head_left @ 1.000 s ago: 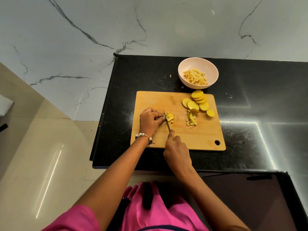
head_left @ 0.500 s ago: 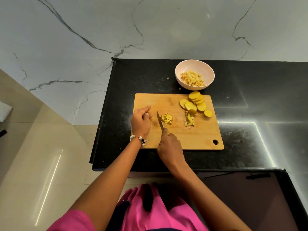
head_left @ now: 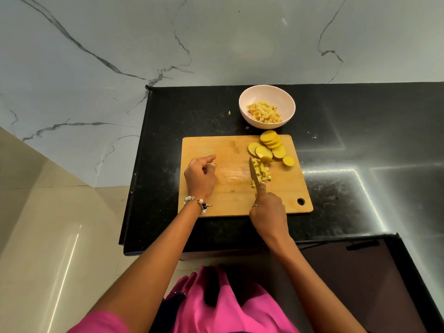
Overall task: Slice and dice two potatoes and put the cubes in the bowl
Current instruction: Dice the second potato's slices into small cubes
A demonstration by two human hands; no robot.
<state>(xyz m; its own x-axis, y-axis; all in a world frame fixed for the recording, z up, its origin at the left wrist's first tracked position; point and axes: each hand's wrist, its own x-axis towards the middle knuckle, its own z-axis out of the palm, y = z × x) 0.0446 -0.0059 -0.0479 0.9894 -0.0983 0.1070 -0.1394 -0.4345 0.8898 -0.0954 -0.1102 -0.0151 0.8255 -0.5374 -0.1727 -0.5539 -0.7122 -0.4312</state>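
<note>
Vs. 0.5 s ago: knife [head_left: 253,173] has shifted right across the cutting board [head_left: 230,188]; the small cut pile that lay just right of the blade now sits merged w/ the diced potato [head_left: 261,173] heap, blade flat against its left side. Left hand [head_left: 200,175] has stayed at board's left part, approx. same spot. Right hand [head_left: 268,207]: clenched round knife handle, index finger laid along blade spine, tip pointing to upper frame; ring on one finger. Left hand: holds nothing, fingers loosely curled, index extended, hovering over or resting on board — cannot tell which; bead bracelet [head_left: 198,204] at wrist. Potato slices [head_left: 270,147] overlap at board's upper right, touching dice heap. Bowl [head_left: 286,102], just beyond board's upper edge on black counter [head_left: 348,131], contains potato cubes [head_left: 263,114].
</note>
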